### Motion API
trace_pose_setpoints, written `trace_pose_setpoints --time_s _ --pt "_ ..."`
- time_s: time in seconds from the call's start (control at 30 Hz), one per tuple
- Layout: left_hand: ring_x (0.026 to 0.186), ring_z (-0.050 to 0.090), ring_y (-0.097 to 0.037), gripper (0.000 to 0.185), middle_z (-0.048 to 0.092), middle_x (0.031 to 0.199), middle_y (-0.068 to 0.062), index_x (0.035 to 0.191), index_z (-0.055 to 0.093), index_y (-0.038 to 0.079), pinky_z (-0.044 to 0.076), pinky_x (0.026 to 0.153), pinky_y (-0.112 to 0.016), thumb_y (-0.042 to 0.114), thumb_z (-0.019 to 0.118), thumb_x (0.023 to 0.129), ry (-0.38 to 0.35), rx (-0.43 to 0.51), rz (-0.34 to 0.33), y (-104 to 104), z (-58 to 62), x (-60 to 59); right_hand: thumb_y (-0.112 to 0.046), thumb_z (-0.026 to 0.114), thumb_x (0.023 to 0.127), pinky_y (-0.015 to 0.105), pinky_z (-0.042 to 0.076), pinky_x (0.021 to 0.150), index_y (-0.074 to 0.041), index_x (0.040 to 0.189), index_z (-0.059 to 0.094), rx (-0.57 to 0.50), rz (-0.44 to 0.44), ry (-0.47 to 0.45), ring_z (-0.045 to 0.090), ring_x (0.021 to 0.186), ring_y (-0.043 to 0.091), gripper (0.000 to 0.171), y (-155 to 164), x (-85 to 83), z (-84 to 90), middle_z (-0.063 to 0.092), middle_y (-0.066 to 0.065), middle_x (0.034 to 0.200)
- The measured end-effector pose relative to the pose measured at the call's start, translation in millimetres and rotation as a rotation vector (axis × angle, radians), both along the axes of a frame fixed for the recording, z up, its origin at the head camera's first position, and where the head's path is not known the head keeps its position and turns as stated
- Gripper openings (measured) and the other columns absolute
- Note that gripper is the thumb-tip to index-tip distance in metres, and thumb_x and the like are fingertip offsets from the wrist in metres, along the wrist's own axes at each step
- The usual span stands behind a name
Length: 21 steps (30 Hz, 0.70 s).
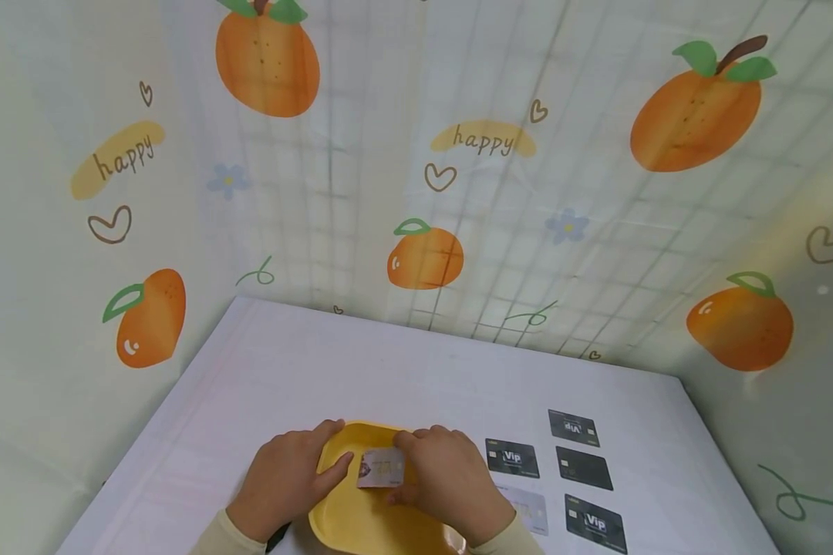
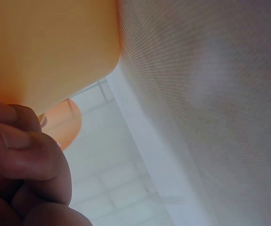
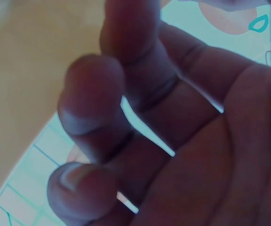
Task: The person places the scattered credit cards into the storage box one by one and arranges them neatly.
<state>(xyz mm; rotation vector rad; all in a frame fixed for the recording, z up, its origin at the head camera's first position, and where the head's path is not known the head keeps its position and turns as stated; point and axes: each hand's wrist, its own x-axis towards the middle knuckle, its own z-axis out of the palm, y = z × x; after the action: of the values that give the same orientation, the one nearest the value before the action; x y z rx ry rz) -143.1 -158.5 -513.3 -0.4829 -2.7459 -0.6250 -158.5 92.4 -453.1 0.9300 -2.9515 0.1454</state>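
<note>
Only overhead: card (image 1: 382,468) over tray (image 1: 347,524).

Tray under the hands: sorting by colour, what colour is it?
Yellow tray; the head view shows it best.

Both hands are bare, with no rings or gloves showing. The left hand (image 1: 284,482) and the right hand (image 1: 447,482) each come out of a pale cream long sleeve (image 1: 225,539) with a snug cuff at the wrist. A dark strap (image 1: 278,537) shows under the left wrist. Nails are short and unpainted.
</note>
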Motion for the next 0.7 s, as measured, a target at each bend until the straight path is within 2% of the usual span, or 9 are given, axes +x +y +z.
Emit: trace_pose_setpoints --time_s 0.2,0.47,0.7 --pt "0.050 0.041 -0.002 0.042 0.054 0.061 0.013 0.125 0.073 0.018 0.043 0.049 -0.026 0.046 0.077 0.095 0.009 -0.004 0.006 0.1 0.6 0.7 -0.059 0.095 0.069 0.038 0.054 0.072 -0.018 0.118 0.076 0.008 -0.031 -0.036 0.056 0.073 0.012 0.067 -0.6 0.6 1.8 0.075 -0.006 0.095" --pt "0.049 0.039 -0.003 0.043 0.047 0.058 0.016 0.126 0.072 0.017 0.042 0.049 -0.025 0.047 0.076 0.095 -0.009 -0.013 0.010 0.8 1.5 0.8 -0.059 0.095 0.068 0.036 0.053 0.070 -0.018 0.118 0.076 0.012 -0.029 -0.045 0.055 0.071 0.011 0.067 -0.3 0.8 3.2 0.075 -0.006 0.094" --pt "0.050 0.040 -0.002 0.043 0.052 0.060 0.015 0.127 0.072 0.018 0.045 0.052 -0.026 0.048 0.076 0.096 -0.034 -0.013 0.011 0.7 4.1 1.1 -0.061 0.094 0.069 0.035 0.052 0.067 -0.018 0.118 0.076 0.009 -0.015 -0.024 0.055 0.071 0.011 0.068 2.6 2.5 7.0 0.074 -0.008 0.092"
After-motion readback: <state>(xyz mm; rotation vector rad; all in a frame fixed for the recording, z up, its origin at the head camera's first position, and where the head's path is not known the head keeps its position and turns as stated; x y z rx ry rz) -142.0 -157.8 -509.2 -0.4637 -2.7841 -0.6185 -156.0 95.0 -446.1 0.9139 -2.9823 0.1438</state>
